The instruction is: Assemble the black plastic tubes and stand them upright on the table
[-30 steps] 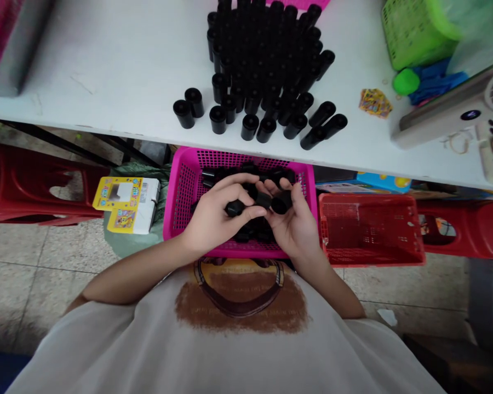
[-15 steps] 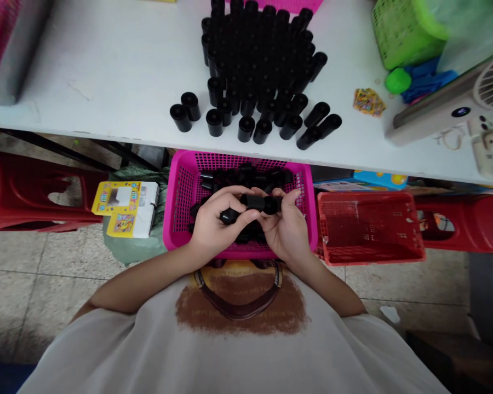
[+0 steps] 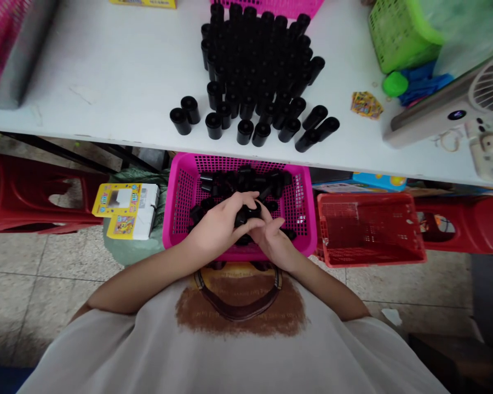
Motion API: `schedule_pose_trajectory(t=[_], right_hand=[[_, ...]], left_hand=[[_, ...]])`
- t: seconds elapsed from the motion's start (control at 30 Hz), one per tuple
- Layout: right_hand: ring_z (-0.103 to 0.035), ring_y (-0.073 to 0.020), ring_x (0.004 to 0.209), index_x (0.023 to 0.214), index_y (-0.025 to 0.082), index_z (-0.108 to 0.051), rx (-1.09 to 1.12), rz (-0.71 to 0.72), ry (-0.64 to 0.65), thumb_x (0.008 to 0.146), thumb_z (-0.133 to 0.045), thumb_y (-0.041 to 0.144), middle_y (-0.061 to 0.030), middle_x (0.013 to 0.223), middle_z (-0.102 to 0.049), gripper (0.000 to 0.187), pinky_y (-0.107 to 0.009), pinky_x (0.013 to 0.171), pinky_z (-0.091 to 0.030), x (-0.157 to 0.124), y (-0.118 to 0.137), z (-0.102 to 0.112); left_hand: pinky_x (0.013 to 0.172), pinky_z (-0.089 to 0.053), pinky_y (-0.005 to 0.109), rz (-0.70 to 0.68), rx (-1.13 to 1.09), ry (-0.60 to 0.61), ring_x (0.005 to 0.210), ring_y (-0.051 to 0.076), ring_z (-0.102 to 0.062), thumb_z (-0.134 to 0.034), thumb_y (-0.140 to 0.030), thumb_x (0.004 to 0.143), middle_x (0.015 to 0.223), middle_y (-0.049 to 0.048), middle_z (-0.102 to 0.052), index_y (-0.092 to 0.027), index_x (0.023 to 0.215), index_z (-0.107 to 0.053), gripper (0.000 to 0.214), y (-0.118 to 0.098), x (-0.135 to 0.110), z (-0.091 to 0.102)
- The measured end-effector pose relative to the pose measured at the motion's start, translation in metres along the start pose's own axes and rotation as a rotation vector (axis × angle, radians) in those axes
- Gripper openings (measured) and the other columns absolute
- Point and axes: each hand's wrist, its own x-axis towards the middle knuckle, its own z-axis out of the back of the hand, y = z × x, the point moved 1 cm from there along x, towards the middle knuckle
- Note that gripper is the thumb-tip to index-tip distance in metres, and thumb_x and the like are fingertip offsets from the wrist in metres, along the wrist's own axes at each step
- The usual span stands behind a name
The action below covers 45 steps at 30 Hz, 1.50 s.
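Note:
My left hand (image 3: 217, 221) is closed round a small black plastic cylinder (image 3: 252, 209), its rounded dark end showing between thumb and fingers. Against the other side of that piece rests my right hand (image 3: 274, 241), fingers curled in behind it and thumb sticking out to the side. Where the right fingertips end is partly hidden. Both hands are over a pink basket (image 3: 170, 210) that holds several loose black pieces (image 3: 207, 183). On the table beyond stand many black cylinders (image 3: 245, 131) upright, packed in a cluster with a few looser ones at the front.
The white table (image 3: 119, 71) has its front edge just beyond the basket. A red basket (image 3: 372, 230) is at the right, a yellow-and-white box (image 3: 127, 210) at the left. A portable fan (image 3: 435, 109), a green basket (image 3: 400, 38) and stickers (image 3: 366, 105) lie at the table's right.
My hands have come closer together and slightly lower. The black piece, earlier stretched lengthwise between both hands, is now mostly covered by them. The standing cylinders have not changed.

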Motion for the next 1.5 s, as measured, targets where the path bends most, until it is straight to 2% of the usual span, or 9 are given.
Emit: schedule_pose_trajectory(t=[0.13,0.37,0.53,0.8,0.93,1.03,1.17,1.37,1.5], right_hand=[[-0.066,-0.0233,0.132,0.158,0.045,-0.036,-0.082,0.063,-0.050,0.089,-0.038,0.097,-0.0073,0.157,-0.057,0.087,-0.048,0.101,-0.061,0.006,0.022,0.006],[-0.071,-0.0319,0.115,0.154,0.023,-0.055,-1.430,-0.089,-0.113,0.106,-0.060,0.042,-0.0171,0.130,-0.067,0.052,-0.049,0.108,-0.054,0.039,0.069,0.055],[-0.074,-0.0319,0.104,0.144,0.021,-0.063,-1.782,-0.241,0.037,0.107,-0.060,0.034,-0.0168,0.120,-0.068,0.039,-0.040,0.093,-0.057,0.048,0.057,0.054],[-0.072,-0.0276,0.094,0.122,0.021,-0.054,-1.550,0.018,-0.121,0.102,-0.055,0.023,-0.0131,0.113,-0.068,0.020,-0.038,0.079,-0.058,0.050,0.056,0.059],[-0.073,-0.0231,0.093,0.124,0.024,-0.049,-1.070,0.316,-0.202,0.094,-0.070,0.035,-0.0070,0.109,-0.070,0.039,-0.036,0.077,-0.063,0.043,0.062,0.055],[-0.073,-0.0212,0.105,0.126,0.027,-0.057,-0.865,0.513,-0.161,0.097,-0.073,0.038,-0.0059,0.117,-0.072,0.036,-0.036,0.090,-0.065,0.029,0.074,0.036],[-0.071,-0.0229,0.115,0.130,0.029,-0.066,-0.824,0.650,-0.219,0.099,-0.073,0.035,-0.0086,0.132,-0.067,0.032,-0.037,0.092,-0.068,0.013,0.088,0.009],[-0.071,-0.0196,0.112,0.131,0.032,-0.071,-0.780,0.715,-0.156,0.099,-0.073,0.024,-0.0061,0.126,-0.068,0.033,-0.032,0.089,-0.068,0.010,0.085,-0.004],[-0.072,-0.0201,0.108,0.129,0.030,-0.072,-0.851,0.728,-0.149,0.097,-0.075,0.023,-0.0069,0.123,-0.069,0.033,-0.032,0.082,-0.068,0.010,0.085,-0.003]], left_hand=[[0.110,-0.058,0.040,-0.122,0.129,-0.031,0.133,0.026,-0.068,-0.075,-0.029,0.098,0.144,0.0151,-0.067,-0.021,0.120,-0.063,0.027,-0.004,0.014,0.011],[0.116,-0.053,0.047,-0.189,0.311,-0.275,0.128,0.029,-0.067,-0.074,-0.034,0.099,0.127,0.0083,-0.074,-0.024,0.113,-0.074,0.018,0.036,0.078,0.050],[0.116,-0.054,0.049,-0.120,0.338,-0.327,0.128,0.031,-0.066,-0.076,-0.036,0.095,0.129,0.0081,-0.072,-0.029,0.113,-0.074,0.020,0.067,0.118,0.063],[0.106,-0.061,0.046,-0.145,0.391,-0.255,0.117,0.030,-0.069,-0.078,-0.033,0.089,0.136,0.0080,-0.067,-0.027,0.106,-0.077,0.019,0.077,0.132,0.063],[0.116,-0.054,0.049,-0.115,0.384,-0.271,0.130,0.034,-0.063,-0.073,-0.031,0.093,0.134,0.0085,-0.068,-0.029,0.122,-0.074,0.029,0.041,0.118,0.073],[0.106,-0.057,0.048,-0.075,0.337,-0.229,0.113,0.031,-0.070,-0.071,-0.036,0.097,0.112,0.0084,-0.071,-0.028,0.141,-0.063,0.046,0.005,0.093,0.074],[0.092,-0.062,0.040,-0.119,0.160,-0.046,0.100,0.024,-0.074,-0.074,-0.039,0.096,0.114,0.0062,-0.067,-0.030,0.160,-0.033,0.077,-0.014,0.060,0.059],[0.075,-0.062,0.028,-0.149,0.136,-0.002,0.076,0.015,-0.072,-0.062,-0.028,0.102,0.094,-0.0012,-0.065,-0.032,0.164,-0.026,0.071,-0.013,0.040,0.044],[0.079,-0.063,0.028,-0.154,0.175,0.038,0.085,0.016,-0.076,-0.056,-0.024,0.104,0.106,-0.0004,-0.068,-0.033,0.167,-0.020,0.073,-0.018,0.039,0.048]])
